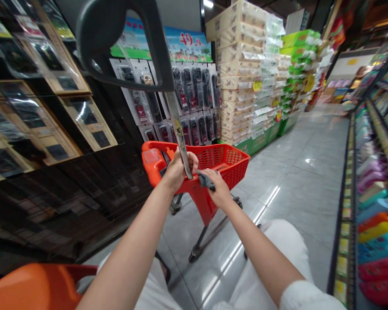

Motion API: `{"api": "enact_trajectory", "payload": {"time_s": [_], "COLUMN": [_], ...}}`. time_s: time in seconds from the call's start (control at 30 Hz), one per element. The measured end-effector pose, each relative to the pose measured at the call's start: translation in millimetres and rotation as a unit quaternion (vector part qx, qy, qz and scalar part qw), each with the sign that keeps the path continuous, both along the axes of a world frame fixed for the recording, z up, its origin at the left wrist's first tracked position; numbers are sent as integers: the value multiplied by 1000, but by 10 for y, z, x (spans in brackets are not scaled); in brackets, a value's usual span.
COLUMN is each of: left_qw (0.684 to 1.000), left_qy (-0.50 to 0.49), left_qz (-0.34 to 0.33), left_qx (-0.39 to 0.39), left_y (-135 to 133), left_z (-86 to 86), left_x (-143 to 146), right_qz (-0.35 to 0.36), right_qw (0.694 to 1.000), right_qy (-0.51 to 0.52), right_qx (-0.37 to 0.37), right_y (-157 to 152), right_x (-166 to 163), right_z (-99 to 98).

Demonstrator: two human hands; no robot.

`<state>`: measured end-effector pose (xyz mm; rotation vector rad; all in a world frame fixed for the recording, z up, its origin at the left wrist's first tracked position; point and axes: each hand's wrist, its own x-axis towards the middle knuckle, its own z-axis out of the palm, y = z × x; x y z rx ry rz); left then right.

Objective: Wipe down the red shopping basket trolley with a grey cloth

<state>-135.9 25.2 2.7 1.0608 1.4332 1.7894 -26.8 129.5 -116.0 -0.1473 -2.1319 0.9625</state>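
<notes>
My left hand (176, 170) is closed around the lower part of a flat, worn metal bar (178, 125). The bar stands nearly upright and ends above in a dark grey loop handle (166, 56), close to the camera. In my right hand (219, 189) is a bunched grey cloth (204, 181), held just beside the bar's lower end. Directly behind both hands stands a red plastic shopping cart (236, 161) with a perforated basket, and its near rim is partly covered by my fingers.
Packaged goods hang on the dark wall (110, 193) at left, near a blister-pack display (197, 92). Stacked cartons (236, 77) stand behind the cart. A shelf of colourful goods (378, 232) runs along the right. Glossy tiled floor (297, 181) lies between. An orange plastic object (35, 286) is at lower left.
</notes>
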Motion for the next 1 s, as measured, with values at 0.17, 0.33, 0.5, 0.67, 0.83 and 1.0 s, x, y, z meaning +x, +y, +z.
{"api": "enact_trajectory", "payload": {"time_s": [0.17,0.33,0.5,0.67,0.83,1.0], "left_qw": [1000,1000,999,1000,999,998], "left_qy": [4,-1,-4,12,23,29], "left_qz": [12,27,30,18,25,38], "left_qx": [-1,-8,-8,-7,-13,-33], "left_y": [12,37,49,56,69,71], "left_z": [17,21,8,-1,5,30], "left_x": [37,47,45,20,19,47], "right_qz": [-77,-22,-65,-75,-145,-230], "right_qw": [993,988,994,993,956,936], "right_qy": [45,113,76,40,117,219], "right_qx": [-81,-101,-54,-76,-227,-155], "right_y": [89,-403,-823,-857,-755,-505], "right_x": [-109,-183,-238,-230,-159,-241], "right_z": [-112,-27,-397,-1206,-1357,-709]}}
